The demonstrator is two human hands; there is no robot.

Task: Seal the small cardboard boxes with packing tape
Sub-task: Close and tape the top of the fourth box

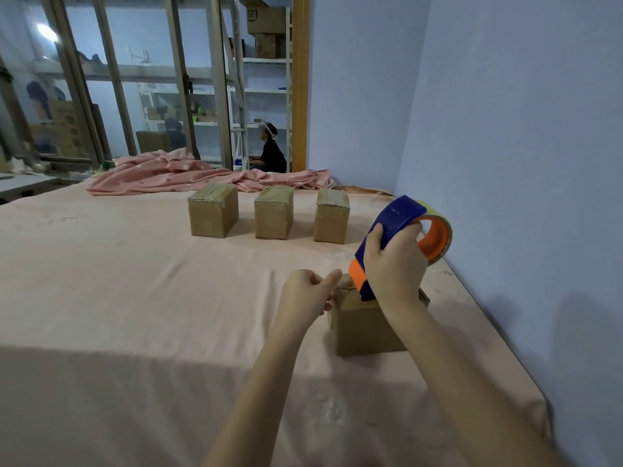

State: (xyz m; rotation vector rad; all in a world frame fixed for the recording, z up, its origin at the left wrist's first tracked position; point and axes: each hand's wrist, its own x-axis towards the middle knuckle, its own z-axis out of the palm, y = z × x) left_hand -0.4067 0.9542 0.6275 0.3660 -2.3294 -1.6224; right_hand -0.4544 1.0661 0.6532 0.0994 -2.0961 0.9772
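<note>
Two hands — right grip (392, 261) round dispenser (397, 230)

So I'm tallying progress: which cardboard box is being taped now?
The near box, under the tape dispenser in the right hand; three others stand apart in the far row.

The tape dispenser (387, 237) is deep blue, with an orange block at its lower end and an orange hub inside the roll (436, 235); the roll's outer band looks yellowish-green. The near cardboard box (365, 326) is plain brown, as are the three boxes in the far row: the left box (213, 210), the middle box (273, 213) and the right box (332, 216), each with a paler, glossy strip over its top. The bed sheet (135, 298) is pale peach-pink and unpatterned. The crumpled blanket (188, 175) behind is salmon pink with faint lighter dots. The wall (505, 112) is flat lavender-blue, and the door frame (300, 82) is orange-yellow.
</note>
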